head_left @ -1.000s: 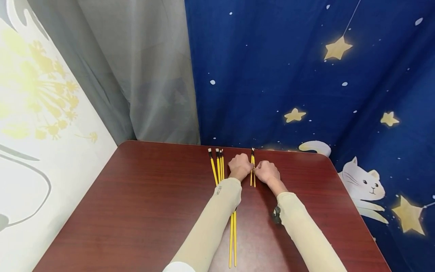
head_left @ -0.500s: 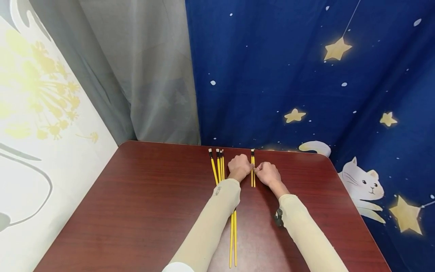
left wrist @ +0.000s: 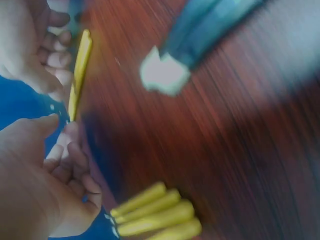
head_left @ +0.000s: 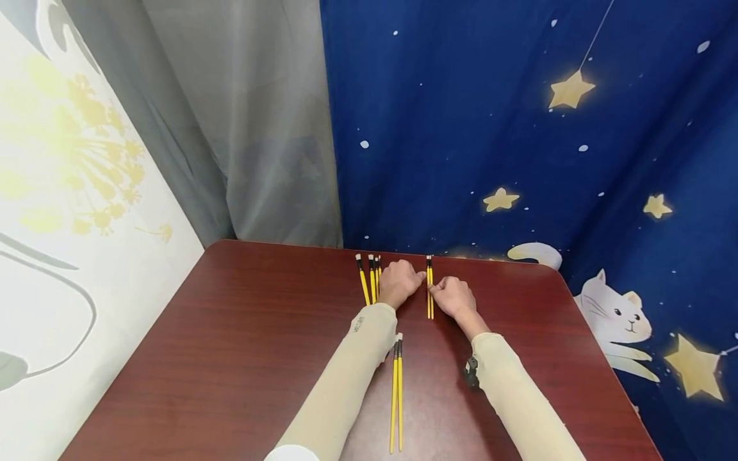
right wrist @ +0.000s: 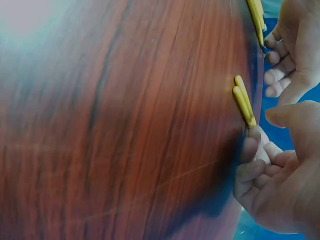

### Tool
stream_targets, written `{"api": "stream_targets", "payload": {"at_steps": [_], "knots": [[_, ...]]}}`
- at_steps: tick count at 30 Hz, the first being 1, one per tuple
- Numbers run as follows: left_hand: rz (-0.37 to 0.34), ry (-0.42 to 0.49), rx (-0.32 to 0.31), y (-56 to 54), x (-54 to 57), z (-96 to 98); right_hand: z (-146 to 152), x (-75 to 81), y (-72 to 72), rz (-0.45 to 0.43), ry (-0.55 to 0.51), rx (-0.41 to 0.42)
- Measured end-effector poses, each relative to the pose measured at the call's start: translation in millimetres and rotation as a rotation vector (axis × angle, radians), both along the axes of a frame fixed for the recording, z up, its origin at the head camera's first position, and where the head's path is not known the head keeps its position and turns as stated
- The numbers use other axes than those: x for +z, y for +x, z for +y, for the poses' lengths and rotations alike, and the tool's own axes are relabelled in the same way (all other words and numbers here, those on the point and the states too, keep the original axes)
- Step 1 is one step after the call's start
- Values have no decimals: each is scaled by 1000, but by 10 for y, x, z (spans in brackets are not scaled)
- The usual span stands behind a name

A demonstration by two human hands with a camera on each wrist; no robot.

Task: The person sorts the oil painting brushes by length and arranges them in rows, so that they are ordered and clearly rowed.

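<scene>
Two slim paintbrushes (head_left: 430, 301) with yellow handles lie side by side near the table's far edge. My right hand (head_left: 454, 298) is at their right side, its fingers curled, thumb and forefinger at the handles. To their left is my left hand (head_left: 400, 282), fingers loosely curled around nothing and thumb pointing toward the pair. Beyond that hand several yellow-handled paintbrushes (head_left: 372, 278) fan out, bristles toward the far edge; the left forearm hides part of them. In the left wrist view, their handles (left wrist: 160, 215) show at the bottom.
Another pair of longer paintbrushes (head_left: 398, 397) lies between my forearms, white bristles pointing away from me. All rest on a dark red wooden table (head_left: 259, 358). A blue star-patterned curtain (head_left: 438, 128) and a grey curtain (head_left: 277, 128) hang behind the far edge.
My left hand has drawn slightly left, off the two slim paintbrushes, which have come from slightly splayed to nearly parallel. The longer pair's bristles now show beside the left sleeve.
</scene>
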State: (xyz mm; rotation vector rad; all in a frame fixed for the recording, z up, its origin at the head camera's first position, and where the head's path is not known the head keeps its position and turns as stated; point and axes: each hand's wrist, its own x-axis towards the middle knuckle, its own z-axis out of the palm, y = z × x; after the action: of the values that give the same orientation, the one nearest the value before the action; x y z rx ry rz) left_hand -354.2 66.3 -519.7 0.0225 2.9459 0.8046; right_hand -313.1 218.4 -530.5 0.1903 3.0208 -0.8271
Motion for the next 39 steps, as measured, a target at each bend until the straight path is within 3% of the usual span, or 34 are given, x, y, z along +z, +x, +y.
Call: {"api": "stream_targets", "payload": {"at_steps": [9,15,22,30,39], "knots": [[89,-8,86,-124,-18,-494,-343,-21,3,119,-24,14],[58,-24,106,-192,-47,-691,-500,1,0,99,-11,91],[-1,-61,80,-187,-35,-845,-685,18,-1,31,37,175],[-19,19,67,-151,-13,-1028,-917,15,-33,50,31,213],[-38,-45,13,-177,-41,-1050,-1024,-2,-58,23,43,211]]}}
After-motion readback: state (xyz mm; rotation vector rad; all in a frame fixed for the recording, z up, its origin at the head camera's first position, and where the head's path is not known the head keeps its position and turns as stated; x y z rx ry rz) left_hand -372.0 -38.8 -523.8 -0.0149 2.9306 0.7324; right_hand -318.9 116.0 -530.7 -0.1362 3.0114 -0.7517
